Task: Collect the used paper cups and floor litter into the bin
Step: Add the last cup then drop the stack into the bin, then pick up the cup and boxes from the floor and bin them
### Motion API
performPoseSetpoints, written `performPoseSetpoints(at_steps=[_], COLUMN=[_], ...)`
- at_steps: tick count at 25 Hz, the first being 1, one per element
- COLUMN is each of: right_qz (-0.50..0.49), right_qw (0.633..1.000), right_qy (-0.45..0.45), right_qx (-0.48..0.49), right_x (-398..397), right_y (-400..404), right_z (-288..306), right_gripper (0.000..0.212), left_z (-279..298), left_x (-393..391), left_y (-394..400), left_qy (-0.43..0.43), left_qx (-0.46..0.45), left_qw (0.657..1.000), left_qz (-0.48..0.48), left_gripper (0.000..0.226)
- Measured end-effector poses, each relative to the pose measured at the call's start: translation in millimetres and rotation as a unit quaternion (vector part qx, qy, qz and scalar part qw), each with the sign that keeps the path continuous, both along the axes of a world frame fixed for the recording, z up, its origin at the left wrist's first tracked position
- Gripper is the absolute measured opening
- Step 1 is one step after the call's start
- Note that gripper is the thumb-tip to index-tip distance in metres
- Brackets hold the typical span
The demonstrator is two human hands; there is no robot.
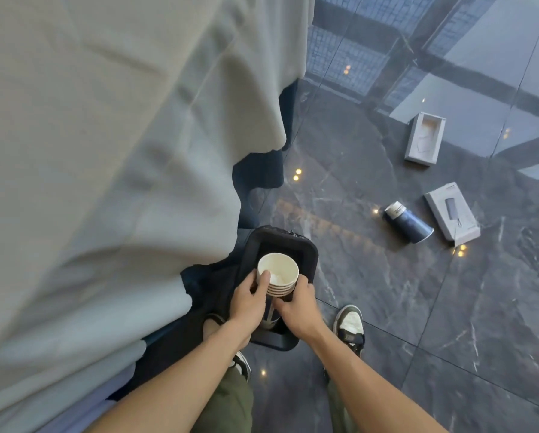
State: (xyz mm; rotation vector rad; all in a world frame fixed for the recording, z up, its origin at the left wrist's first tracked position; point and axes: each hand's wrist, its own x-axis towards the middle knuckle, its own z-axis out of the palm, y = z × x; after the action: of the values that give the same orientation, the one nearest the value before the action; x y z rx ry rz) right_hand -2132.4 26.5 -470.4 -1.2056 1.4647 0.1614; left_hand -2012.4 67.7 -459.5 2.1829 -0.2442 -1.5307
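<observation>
Mostly hidden: the bench (90,151) on the left is covered by a pale draped cloth, blurred and cut off by the frame edges, so its top and anything on it cannot be seen. A dark blue under-layer shows only at the cloth's ragged hem. The bin (308,254), black with a rounded rectangular rim, sits on the floor just beside the cloth; the hands and cups block most of its opening, so its contents cannot be made out.

Stack of paper cups (277,275): white insides, about five nested rims visible, dark blue outer wall with a pale stripe glimpsed below. It is held directly over the bin mouth. Left hand (249,300) wraps the stack's left side, thumb pressed on the top rim. Right hand (298,304) grips the lower right side, fingers closed around the wall.

Floor litter, well apart from the bin on dark glossy marble tiles (387,307): a blue cup (407,221) lying on its side, a grey flat box (452,215) just beside it, and an open white box tray (424,139) farther off. Box print is too small to read.

Two sneakers and olive trouser legs show at the bottom, partly hidden by forearms.
</observation>
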Motion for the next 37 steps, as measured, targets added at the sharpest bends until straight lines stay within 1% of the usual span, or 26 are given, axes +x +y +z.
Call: performPoseSetpoints(at_steps=[2, 4, 7, 9, 12, 16, 18, 21, 25, 28, 31, 34, 35, 37], right_qz=[0.001, -0.006, 0.005, 0.025, 0.023, -0.018, -0.038, -0.056, -0.043, -0.016, 0.032, 0.052, 0.053, 0.051], right_qw=[1.0, 0.999, 0.998, 0.996, 0.995, 0.999, 0.999, 0.998, 0.998, 0.998, 0.996, 0.993, 0.992, 0.99], right_qy=[0.02, 0.036, 0.062, 0.082, 0.093, 0.035, 0.016, 0.01, 0.032, 0.053, 0.081, 0.1, 0.108, 0.123], right_qx=[0.005, -0.006, 0.005, 0.018, 0.013, 0.022, 0.017, 0.018, 0.013, 0.017, -0.005, -0.035, -0.042, -0.049], right_x=[1.5, 5.4, 7.0, 7.0, 10.5, 7.6, -1.7, -30.3, -95.4, -165.1, -232.5, -289.0, -301.1, -329.3], right_y=[-2.3, -8.8, -11.1, -8.4, -11.1, -22.3, -27.6, -37.2, -63.2, -92.3, -128.9, -170.9, -183.3, -208.4], right_z=[-18.5, -21.0, -11.6, -13.2, -19.7, -17.7, -2.9, 24.5, 75.5, 111.8, 146.6, 176.4, 183.9, 202.7], right_gripper=[0.058, 0.057, 0.038, 0.029, 0.03, 0.038, 0.041, 0.041, 0.036, 0.038, 0.047, 0.051, 0.052, 0.053], left_z=[-12.9, -20.4, -27.0, -32.3, -41.5, -37.0, -22.2, 5.6, 55.7, 104.8, 153.6, 191.4, 197.4, 212.6], left_x=[-1.3, -3.1, -9.3, -10.7, -9.6, -11.8, -15.7, -25.0, -57.6, -103.5, -152.3, -195.6, -204.1, -228.6], left_y=[-13.7, -22.4, -21.7, -21.4, -25.0, -24.9, -26.7, -34.0, -66.2, -103.1, -144.1, -185.5, -196.8, -220.7], left_qy=[-0.028, -0.027, -0.026, -0.033, -0.015, 0.077, 0.082, 0.06, 0.008, -0.039, -0.062, -0.073, -0.079, -0.1], left_qx=[0.017, 0.037, 0.063, 0.096, 0.139, 0.098, 0.079, 0.069, 0.044, 0.03, 0.005, -0.023, -0.036, -0.069], left_qw=[0.999, 0.999, 0.997, 0.994, 0.99, 0.992, 0.993, 0.996, 0.998, 0.991, 0.969, 0.945, 0.936, 0.906], left_qz=[-0.016, -0.026, -0.038, -0.035, -0.037, 0.019, 0.033, 0.019, -0.032, -0.124, -0.238, -0.317, -0.342, -0.405], left_gripper=[0.051, 0.052, 0.052, 0.054, 0.056, 0.039, 0.037, 0.036, 0.037, 0.048, 0.058, 0.065, 0.068, 0.077])
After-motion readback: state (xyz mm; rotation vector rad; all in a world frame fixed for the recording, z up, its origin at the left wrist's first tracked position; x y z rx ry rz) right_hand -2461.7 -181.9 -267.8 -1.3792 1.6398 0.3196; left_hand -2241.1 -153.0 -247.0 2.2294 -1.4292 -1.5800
